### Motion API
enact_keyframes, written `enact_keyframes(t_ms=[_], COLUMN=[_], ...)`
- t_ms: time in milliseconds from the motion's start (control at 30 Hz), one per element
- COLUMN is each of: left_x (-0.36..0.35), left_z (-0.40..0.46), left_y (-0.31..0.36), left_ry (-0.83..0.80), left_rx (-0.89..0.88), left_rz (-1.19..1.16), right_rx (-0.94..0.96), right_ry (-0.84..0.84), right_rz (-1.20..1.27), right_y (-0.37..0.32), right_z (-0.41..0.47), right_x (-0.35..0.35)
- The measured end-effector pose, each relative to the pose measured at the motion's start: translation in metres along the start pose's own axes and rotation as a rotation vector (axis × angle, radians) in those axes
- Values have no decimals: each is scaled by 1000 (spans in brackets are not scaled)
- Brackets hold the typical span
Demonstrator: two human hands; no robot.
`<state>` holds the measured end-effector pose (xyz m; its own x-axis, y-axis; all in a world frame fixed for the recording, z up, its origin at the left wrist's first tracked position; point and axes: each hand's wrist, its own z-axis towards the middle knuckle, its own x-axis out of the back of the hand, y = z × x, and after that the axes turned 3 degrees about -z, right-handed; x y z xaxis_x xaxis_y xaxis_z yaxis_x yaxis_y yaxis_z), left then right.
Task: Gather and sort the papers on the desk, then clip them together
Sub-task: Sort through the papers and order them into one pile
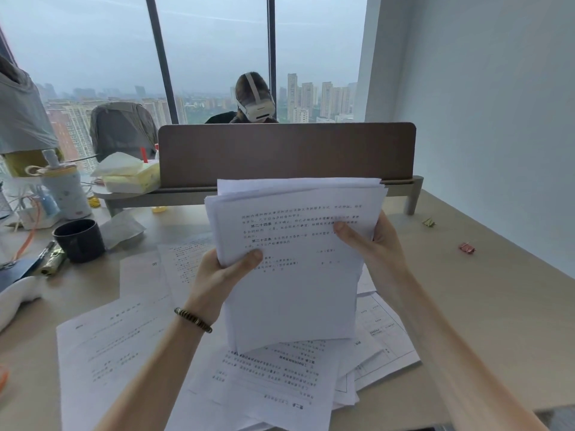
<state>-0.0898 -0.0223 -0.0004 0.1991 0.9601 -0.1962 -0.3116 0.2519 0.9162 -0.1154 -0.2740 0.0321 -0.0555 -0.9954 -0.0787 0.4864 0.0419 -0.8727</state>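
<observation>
I hold a stack of printed white papers upright above the desk. My left hand grips its left edge, thumb on the front sheet. My right hand grips the right edge, thumb across the text. Below the stack, more printed sheets lie spread and overlapping on the desk. One sheet lies further left. A pink binder clip rests on the desk at the right, and a green-gold clip lies beyond it.
A brown divider panel stands behind the papers, with a person in a headset beyond it. At left sit a black cup, a pen, a bottle and tissue packs. A wall bounds the right side.
</observation>
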Motion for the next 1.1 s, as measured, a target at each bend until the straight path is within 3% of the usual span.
enact_keyframes(t_ms=[267, 533, 867, 1100], left_x=[-13, -20, -7, -15], left_z=[-4, 8, -1, 14], left_y=[-19, 1, -21, -9], left_ry=[39, 166, 39, 154], left_rx=[70, -55, 48, -57], left_rz=[101, -11, 21, 9], right_rx=[-80, 81, -105, -21], right_ry=[82, 68, 75, 74], right_rz=[9, 56, -33, -15], right_y=[23, -2, 43, 21], right_z=[2, 10, -9, 9], right_x=[6, 2, -5, -10])
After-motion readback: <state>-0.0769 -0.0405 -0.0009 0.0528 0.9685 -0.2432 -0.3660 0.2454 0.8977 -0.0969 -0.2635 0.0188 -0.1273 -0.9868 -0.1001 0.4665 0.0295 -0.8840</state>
